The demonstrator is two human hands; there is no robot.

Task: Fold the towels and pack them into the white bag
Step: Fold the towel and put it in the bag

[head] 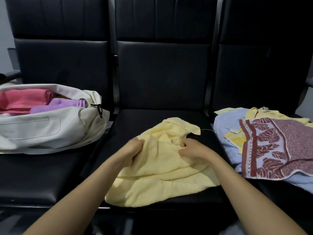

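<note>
Pale yellow terry towel [160, 180] lies crumpled and unfolded on the middle black padded seat [135, 126], spreading from the seat's near edge up toward its centre, with one corner flipped over at the far right and a thin loose thread [207, 130] trailing from that corner. Both hands are on it. The left hand [133, 152] has its fingers curled tightly into a bunch of cloth at the towel's left edge. The right hand [191, 149] is also closed, its fingers and thumb pinching a fold near the towel's middle. The two hands are near each other, with rumpled cloth between them, and both bare forearms reach in from the near edge.

On the left black seat [33, 175] rests the white fabric bag [42, 129], lying on its side with its zip opening gaping upward. Inside it a folded pink towel [23, 100] sits to the left and a folded purple towel [62, 106] just beside it to the right. A black zip pull [99, 108] hangs at the bag's right end.

On the right seat a loose pile waits: a light blue towel [225, 126] underneath, a yellow patterned towel [264, 114] on it at the far side, and a maroon leaf-patterned towel [279, 146] spread on top. Black padded backrests [162, 73] rise behind all three seats.
</note>
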